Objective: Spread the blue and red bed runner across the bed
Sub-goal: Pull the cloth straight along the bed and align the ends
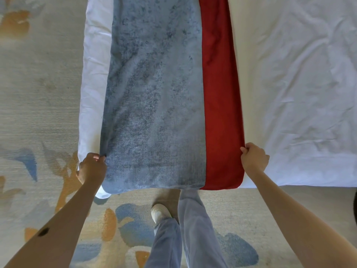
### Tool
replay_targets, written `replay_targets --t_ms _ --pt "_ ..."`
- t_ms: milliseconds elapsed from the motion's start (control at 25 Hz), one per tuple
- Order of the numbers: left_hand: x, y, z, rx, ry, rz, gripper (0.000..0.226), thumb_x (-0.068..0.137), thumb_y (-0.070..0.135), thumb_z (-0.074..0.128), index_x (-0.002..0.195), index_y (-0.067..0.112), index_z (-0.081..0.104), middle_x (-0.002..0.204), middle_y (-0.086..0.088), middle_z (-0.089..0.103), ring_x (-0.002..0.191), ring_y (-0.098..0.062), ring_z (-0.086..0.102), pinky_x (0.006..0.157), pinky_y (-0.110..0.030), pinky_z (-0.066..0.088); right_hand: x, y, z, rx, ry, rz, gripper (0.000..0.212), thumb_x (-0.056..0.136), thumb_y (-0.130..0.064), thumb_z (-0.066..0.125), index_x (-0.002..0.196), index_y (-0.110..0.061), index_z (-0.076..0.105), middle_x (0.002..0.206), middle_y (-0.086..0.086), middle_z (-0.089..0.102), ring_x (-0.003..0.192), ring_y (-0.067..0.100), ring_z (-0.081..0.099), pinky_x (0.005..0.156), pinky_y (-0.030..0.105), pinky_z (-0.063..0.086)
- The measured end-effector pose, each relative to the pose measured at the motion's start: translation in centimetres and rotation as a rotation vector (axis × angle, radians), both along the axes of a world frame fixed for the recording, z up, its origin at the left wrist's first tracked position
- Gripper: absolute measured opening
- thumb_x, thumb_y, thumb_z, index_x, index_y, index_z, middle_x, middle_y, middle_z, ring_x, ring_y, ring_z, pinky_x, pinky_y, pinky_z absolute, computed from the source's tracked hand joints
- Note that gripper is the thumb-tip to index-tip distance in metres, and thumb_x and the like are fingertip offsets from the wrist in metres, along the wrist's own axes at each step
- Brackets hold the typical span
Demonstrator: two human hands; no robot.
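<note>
The bed runner (154, 93) is a long plush strip, blue on its wide left part and red (220, 113) along its right side. It lies flat across the white bed (299, 84), running away from me, and its near end hangs over the bed's edge. My left hand (91, 168) is shut on the runner's blue left edge near the near corner. My right hand (254, 158) is shut on the red right edge at about the same height. Both arms are stretched out.
A pale carpet (38, 93) with blue and orange patches covers the floor to the left and in front of the bed. My legs in light jeans (189, 229) and a white shoe (159, 212) stand right at the bed's near edge.
</note>
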State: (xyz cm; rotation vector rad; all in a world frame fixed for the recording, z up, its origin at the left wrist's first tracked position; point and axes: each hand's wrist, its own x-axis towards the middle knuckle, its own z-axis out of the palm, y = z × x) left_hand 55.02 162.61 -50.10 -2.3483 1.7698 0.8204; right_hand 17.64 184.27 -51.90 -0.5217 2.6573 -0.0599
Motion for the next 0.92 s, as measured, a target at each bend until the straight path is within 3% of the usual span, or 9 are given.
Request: replay_targets --t_ms 160,360,520,720,840,920 --pt "1.6 2.9 -0.5 0.089 -0.020 0.022 0.027 0.093 0.022 0.050 0.108 0.001 0.058 0.109 -0.026 0.065 0.102 -0.042 0.057 0.094 -0.047 0.043 1.2 2.9 -0.3 0.052 -0.022 -0.022 0.019 0.095 -0.016 0.046 0.093 -0.010 0.064 0.084 0.014 0.070 0.092 0.035 0.059 0.081 0.038 0.036" --pt "1.9 4.6 -0.5 0.059 -0.022 0.028 0.021 0.091 0.018 0.056 0.105 0.003 0.059 0.103 -0.021 0.069 0.088 -0.032 0.059 0.086 -0.041 0.046 1.4 3.7 -0.7 0.084 -0.037 -0.028 0.020 0.095 -0.015 0.045 0.088 -0.009 0.063 0.084 0.015 0.069 0.093 0.036 0.058 0.083 0.039 0.037" --pt "2.0 3.8 0.1 0.074 0.012 0.000 0.024 0.089 0.017 0.058 0.105 0.000 0.061 0.106 -0.020 0.069 0.090 -0.033 0.062 0.072 -0.029 0.043 1.3 3.2 -0.4 0.136 -0.062 -0.039 0.021 0.096 -0.020 0.043 0.093 -0.009 0.062 0.092 0.015 0.069 0.098 0.035 0.056 0.087 0.040 0.037" --pt "0.7 2.5 2.1 -0.006 0.080 -0.036 0.026 0.089 0.014 0.056 0.111 -0.001 0.054 0.107 -0.022 0.068 0.093 -0.036 0.064 0.078 -0.039 0.050 1.9 0.3 2.0 0.017 0.030 -0.002 0.029 0.091 -0.019 0.045 0.116 -0.004 0.048 0.115 0.019 0.056 0.106 0.038 0.051 0.091 0.045 0.040" --pt "-2.3 0.3 4.6 -0.066 0.170 -0.131 0.022 0.091 0.013 0.051 0.111 0.004 0.054 0.109 -0.020 0.067 0.082 -0.033 0.064 0.066 -0.031 0.051 1.7 -4.3 4.8 -0.068 0.054 0.119 0.039 0.092 -0.021 0.044 0.128 -0.007 0.042 0.124 0.020 0.052 0.111 0.037 0.050 0.094 0.047 0.040" --pt "-4.7 -1.5 7.0 -0.109 0.228 -0.173 0.021 0.091 0.012 0.050 0.110 0.004 0.056 0.111 -0.019 0.066 0.089 -0.034 0.064 0.074 -0.036 0.053 1.3 -8.3 7.3 -0.140 0.051 0.180 0.039 0.093 -0.022 0.044 0.129 -0.009 0.043 0.126 0.018 0.052 0.114 0.036 0.049 0.095 0.047 0.039"
